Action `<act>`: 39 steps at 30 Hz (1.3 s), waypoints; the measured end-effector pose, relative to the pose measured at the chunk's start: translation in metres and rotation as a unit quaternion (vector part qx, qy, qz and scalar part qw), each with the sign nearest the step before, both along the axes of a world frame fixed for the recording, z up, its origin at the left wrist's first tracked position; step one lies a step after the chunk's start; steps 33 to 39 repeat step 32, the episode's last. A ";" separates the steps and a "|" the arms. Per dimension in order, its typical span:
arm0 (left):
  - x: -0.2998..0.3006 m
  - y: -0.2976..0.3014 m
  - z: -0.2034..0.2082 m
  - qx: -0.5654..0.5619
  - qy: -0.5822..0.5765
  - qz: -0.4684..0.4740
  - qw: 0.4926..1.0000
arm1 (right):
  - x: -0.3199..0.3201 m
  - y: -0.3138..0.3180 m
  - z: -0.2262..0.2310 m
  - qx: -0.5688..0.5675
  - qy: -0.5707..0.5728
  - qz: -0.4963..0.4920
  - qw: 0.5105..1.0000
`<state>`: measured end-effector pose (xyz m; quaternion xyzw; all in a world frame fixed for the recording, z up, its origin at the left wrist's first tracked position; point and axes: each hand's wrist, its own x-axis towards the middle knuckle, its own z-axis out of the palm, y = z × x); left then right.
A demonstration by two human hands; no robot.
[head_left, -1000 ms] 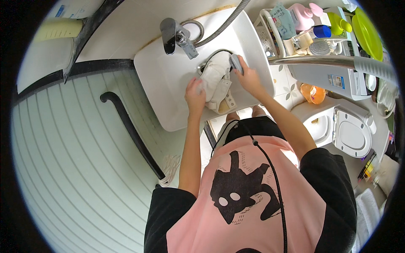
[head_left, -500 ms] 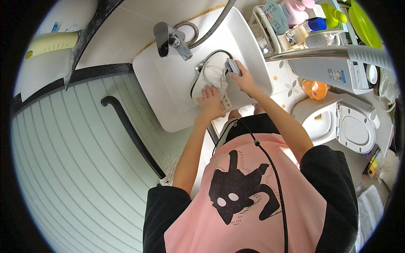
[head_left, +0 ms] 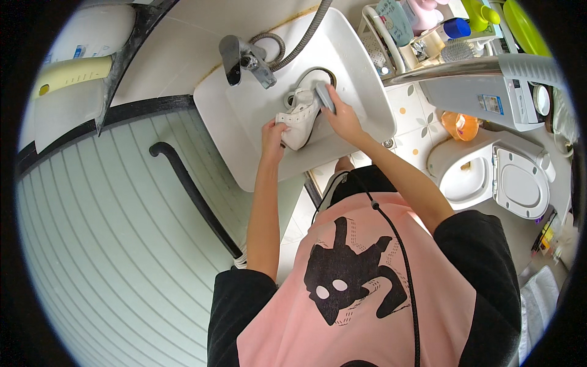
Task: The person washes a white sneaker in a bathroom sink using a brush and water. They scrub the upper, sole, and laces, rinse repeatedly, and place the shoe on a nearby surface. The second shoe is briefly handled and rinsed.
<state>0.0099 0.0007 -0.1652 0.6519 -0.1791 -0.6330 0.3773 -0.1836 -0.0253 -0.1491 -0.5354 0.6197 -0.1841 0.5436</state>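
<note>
A white shoe (head_left: 298,132) with a dark line along its sole edge lies tilted in the white sink (head_left: 238,144). My left hand (head_left: 273,136) is closed on the shoe's side, by the flap with the eyelets. In my right hand (head_left: 345,122) is a grey scrub brush (head_left: 326,98), held against the shoe's far right part. The brush's bristles are hidden from view. Part of the drain (head_left: 289,98) shows beside the shoe.
A chrome faucet (head_left: 244,60) and a grey hose (head_left: 306,37) stand at the sink's back. To the right are a basket of bottles (head_left: 382,46), a metal rail (head_left: 446,74), an orange bin (head_left: 460,125) and a toilet (head_left: 465,174). A black handle (head_left: 195,199) runs along the left.
The shoe has been turned, so its eyelet flap now faces left. My left hand went from lying spread on it to gripping its side. My right hand and the brush shifted slightly left.
</note>
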 end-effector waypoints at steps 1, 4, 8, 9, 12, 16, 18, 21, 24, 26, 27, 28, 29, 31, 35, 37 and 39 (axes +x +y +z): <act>0.000 0.001 -0.012 0.009 0.032 0.031 0.999 | 0.009 0.004 -0.002 -0.009 0.002 -0.022 1.000; 0.009 -0.002 -0.048 0.075 0.129 0.142 0.979 | 0.040 0.028 -0.011 -0.081 -0.006 -0.046 0.996; -0.001 -0.006 -0.036 0.085 0.278 0.136 0.947 | 0.044 0.025 -0.022 -0.221 0.016 -0.022 0.975; -0.005 -0.006 -0.037 0.096 0.281 0.149 0.943 | 0.038 0.005 -0.017 -0.189 0.047 -0.017 0.981; -0.022 -0.005 -0.051 0.118 0.300 0.209 0.923 | 0.027 -0.023 -0.014 -0.106 0.080 0.005 0.991; -0.037 0.009 -0.056 0.131 0.323 0.299 0.888 | 0.017 0.027 -0.010 -0.185 0.095 0.138 0.968; -0.032 0.015 -0.052 0.104 0.328 0.320 0.883 | 0.010 0.029 0.000 -0.174 0.130 0.181 0.959; -0.030 0.014 -0.050 0.059 0.216 0.209 0.952 | 0.022 -0.016 -0.016 -0.210 0.144 0.111 0.961; -0.031 0.003 -0.037 0.086 0.132 0.097 0.983 | 0.035 -0.013 -0.021 -0.197 0.144 0.091 0.965; -0.039 -0.002 -0.035 0.084 0.099 0.152 0.980 | 0.031 0.030 -0.014 -0.232 0.156 0.151 0.948; -0.041 -0.004 -0.034 0.091 0.095 0.165 0.977 | 0.024 0.039 0.001 -0.180 0.155 0.218 0.947; -0.042 -0.005 -0.034 0.099 0.092 0.179 0.975 | 0.019 0.033 -0.003 -0.188 0.147 0.199 0.950; -0.041 -0.003 -0.035 0.089 0.095 0.161 0.978 | 0.014 0.023 -0.009 -0.194 0.137 0.182 0.954; -0.038 0.002 -0.047 0.071 0.098 0.121 0.985 | 0.017 -0.013 -0.019 -0.194 0.141 0.114 0.964; -0.038 0.004 -0.048 0.072 0.098 0.121 0.985 | 0.020 -0.035 -0.018 -0.158 0.181 0.098 0.966; -0.038 0.004 -0.048 0.072 0.098 0.121 0.985 | 0.020 -0.035 -0.018 -0.158 0.181 0.098 0.966; -0.038 0.004 -0.048 0.072 0.098 0.121 0.985 | 0.020 -0.035 -0.018 -0.158 0.181 0.098 0.966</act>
